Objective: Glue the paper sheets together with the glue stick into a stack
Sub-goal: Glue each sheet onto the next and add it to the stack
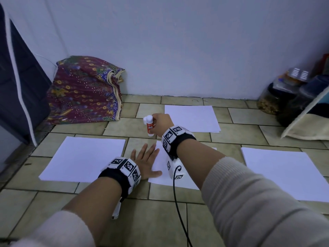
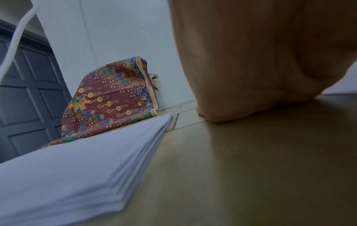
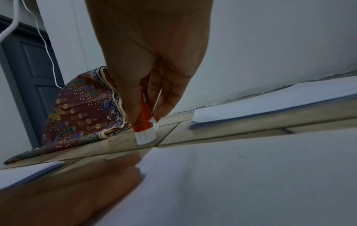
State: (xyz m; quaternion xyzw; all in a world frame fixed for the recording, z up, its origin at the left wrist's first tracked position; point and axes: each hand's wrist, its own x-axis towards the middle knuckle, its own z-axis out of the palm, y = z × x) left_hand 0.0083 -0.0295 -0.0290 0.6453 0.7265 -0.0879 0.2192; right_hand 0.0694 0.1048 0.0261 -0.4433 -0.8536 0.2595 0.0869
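Note:
My right hand (image 1: 161,123) grips an orange and white glue stick (image 1: 149,126), upright with its base on the tiled floor beyond the middle sheet. In the right wrist view my fingers (image 3: 166,99) wrap around the glue stick (image 3: 144,126). My left hand (image 1: 145,162) lies flat with straight fingers, pressing the left edge of the middle paper sheet (image 1: 160,164). A thick paper stack (image 1: 83,157) lies to the left, also seen close as the stack (image 2: 81,168) in the left wrist view. Other white sheets lie at the back (image 1: 191,117) and at the right (image 1: 281,173).
A folded patterned cloth (image 1: 85,91) leans against the white wall at the back left, beside a dark door (image 1: 19,90). Jars (image 1: 274,95) and a leaning board (image 1: 306,122) stand at the back right. A black cable (image 1: 178,202) runs from my right wrist.

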